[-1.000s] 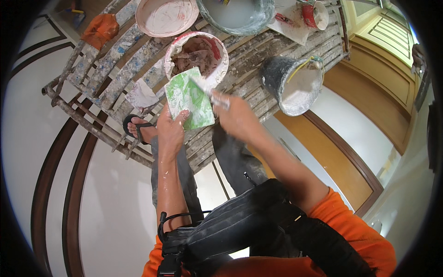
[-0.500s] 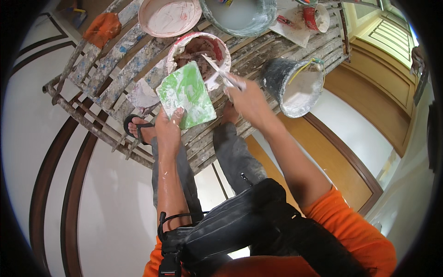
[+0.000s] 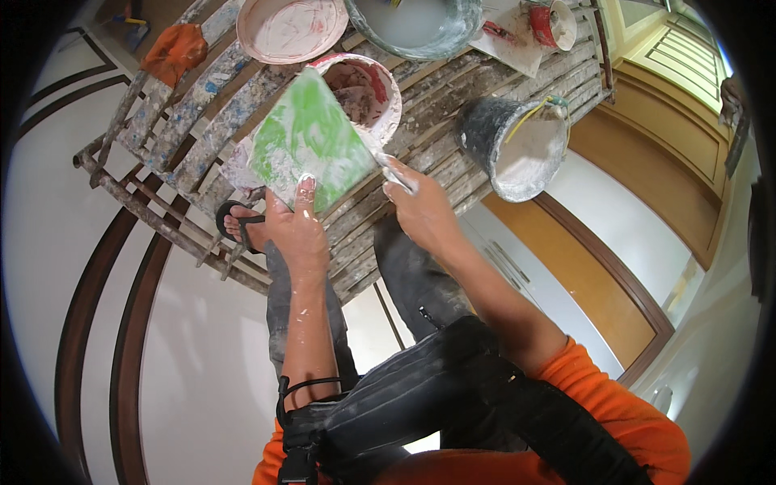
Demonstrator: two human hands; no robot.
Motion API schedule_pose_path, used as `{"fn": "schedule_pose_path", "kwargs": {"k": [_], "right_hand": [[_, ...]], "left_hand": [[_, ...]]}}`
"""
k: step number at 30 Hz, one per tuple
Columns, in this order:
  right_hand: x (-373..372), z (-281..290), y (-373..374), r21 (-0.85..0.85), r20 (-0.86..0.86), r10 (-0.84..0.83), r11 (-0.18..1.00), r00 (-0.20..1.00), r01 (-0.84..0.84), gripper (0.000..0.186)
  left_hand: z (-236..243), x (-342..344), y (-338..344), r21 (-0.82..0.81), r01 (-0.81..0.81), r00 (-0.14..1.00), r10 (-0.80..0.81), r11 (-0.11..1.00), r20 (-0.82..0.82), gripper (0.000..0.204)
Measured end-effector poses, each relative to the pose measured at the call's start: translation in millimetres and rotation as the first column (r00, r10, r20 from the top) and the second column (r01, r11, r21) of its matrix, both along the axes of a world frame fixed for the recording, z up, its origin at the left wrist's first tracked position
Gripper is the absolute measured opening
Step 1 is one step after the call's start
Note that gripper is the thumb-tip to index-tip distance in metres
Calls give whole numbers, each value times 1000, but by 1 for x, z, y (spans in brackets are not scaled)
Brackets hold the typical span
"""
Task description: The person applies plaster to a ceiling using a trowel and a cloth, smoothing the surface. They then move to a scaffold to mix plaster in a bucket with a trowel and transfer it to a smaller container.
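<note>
My left hand [image 3: 297, 234] grips a flat green board [image 3: 311, 141] by its near edge, thumb on top. White plaster smears cover much of its face. My right hand [image 3: 424, 210] is closed round the handle of a putty knife [image 3: 394, 172], coated in white. Its blade meets the board's right edge and is partly hidden there. Just beyond the board stands a red and white bucket [image 3: 393, 101] with a crusted rim and brownish-pink remains inside. The board covers part of that bucket.
I stand on a paint-spattered slatted platform [image 3: 440, 93]. A black bucket [image 3: 477, 133] with pale contents leans at the right. Farther off are a pink-white basin [image 3: 291, 36], a grey tub [image 3: 416, 56], a small red pot [image 3: 546, 28] and an orange cloth [image 3: 174, 52].
The board has turned and moved slightly up and left, overlapping the red and white bucket more. My right hand has come down from over the bucket, bringing the knife to the board's edge.
</note>
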State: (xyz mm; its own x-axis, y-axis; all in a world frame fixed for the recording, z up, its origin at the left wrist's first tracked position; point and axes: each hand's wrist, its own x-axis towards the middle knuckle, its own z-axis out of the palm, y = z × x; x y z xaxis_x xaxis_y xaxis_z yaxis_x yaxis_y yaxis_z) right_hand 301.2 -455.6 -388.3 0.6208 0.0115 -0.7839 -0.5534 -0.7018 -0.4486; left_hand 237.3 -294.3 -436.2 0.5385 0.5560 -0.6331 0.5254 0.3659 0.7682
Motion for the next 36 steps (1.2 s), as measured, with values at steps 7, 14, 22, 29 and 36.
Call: {"fn": "schedule_pose_path", "kwargs": {"k": [7, 14, 22, 29, 36], "right_hand": [[-55, 29, 19, 131, -15, -135, 982, 991, 136, 43], [-40, 9, 34, 295, 3, -257, 924, 967, 244, 46], [-19, 0, 13, 18, 72, -59, 998, 996, 58, 40], [-17, 36, 0, -207, 133, 397, 907, 908, -367, 36], [8, 24, 13, -171, 151, 427, 900, 892, -402, 39]], "left_hand": [[1, -2, -12, 40, -169, 985, 168, 985, 22, 24], [-1, -5, -16, 89, -183, 982, 177, 979, 69, 23], [1, 3, -12, -79, -132, 991, 134, 988, 15, 23], [0, 9, 6, -98, -107, 992, 100, 989, -72, 31], [-10, -2, 15, -130, 5, 999, -10, 991, -43, 33]]}}
